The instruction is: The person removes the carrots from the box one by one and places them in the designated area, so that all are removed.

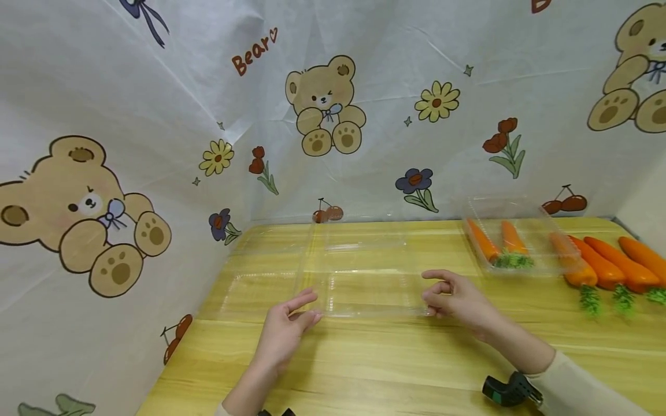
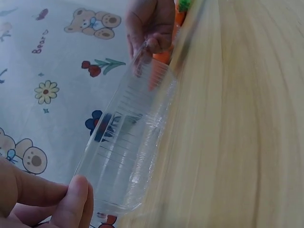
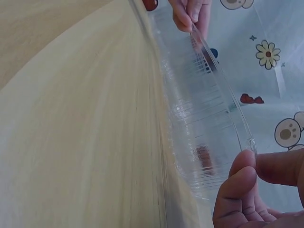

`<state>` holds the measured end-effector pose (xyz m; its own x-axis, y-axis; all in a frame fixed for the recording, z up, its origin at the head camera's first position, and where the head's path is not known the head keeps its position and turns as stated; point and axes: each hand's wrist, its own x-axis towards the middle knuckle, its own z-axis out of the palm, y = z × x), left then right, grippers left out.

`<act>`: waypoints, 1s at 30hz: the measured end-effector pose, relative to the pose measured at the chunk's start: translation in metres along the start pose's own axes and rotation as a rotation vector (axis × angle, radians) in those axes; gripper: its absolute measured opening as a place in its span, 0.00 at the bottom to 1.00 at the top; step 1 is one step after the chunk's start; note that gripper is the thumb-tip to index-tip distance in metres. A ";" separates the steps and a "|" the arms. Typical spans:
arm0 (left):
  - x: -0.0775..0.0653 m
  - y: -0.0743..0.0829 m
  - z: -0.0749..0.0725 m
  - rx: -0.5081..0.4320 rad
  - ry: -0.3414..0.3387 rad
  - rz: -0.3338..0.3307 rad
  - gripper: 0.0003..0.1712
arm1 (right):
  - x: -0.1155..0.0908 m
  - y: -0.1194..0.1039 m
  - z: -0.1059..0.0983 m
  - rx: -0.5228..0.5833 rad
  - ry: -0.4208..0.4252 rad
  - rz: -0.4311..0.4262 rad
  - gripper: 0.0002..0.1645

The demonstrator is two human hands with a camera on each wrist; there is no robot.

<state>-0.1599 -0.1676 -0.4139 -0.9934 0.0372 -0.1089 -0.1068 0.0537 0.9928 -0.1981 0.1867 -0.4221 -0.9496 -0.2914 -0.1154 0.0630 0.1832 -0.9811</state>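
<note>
A see-through plastic container (image 1: 372,292) sits in the middle of the wooden table, its near rim facing me. My left hand (image 1: 286,332) pinches the rim at the near left corner between thumb and fingers. At the opposite near corner, my right hand (image 1: 460,303) pinches the rim, thumb against curled fingers. The left wrist view shows the container's ribbed wall (image 2: 128,142) stretching from the left thumb to the right hand (image 2: 154,28). In the right wrist view the same clear wall (image 3: 204,109) runs away toward the left hand (image 3: 192,14).
Another clear plastic tray (image 1: 260,289) lies directly left. Back right stands a clear container (image 1: 551,263) with two carrots (image 1: 512,237) inside. Several more carrots (image 1: 632,271) lie beside it at the table's right. A bear-printed cloth (image 1: 374,173) hangs behind the table and along its left.
</note>
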 end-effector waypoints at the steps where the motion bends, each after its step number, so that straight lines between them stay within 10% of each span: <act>1: 0.000 0.000 -0.002 0.004 0.003 -0.005 0.25 | 0.001 0.000 0.001 0.001 -0.004 -0.006 0.39; 30: -0.001 0.018 -0.033 0.072 0.028 -0.067 0.23 | 0.007 -0.004 0.035 0.090 -0.007 -0.008 0.41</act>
<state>-0.1618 -0.1992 -0.3938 -0.9850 0.0035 -0.1727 -0.1709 0.1266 0.9771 -0.1942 0.1516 -0.4243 -0.9481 -0.2990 -0.1079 0.0828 0.0956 -0.9920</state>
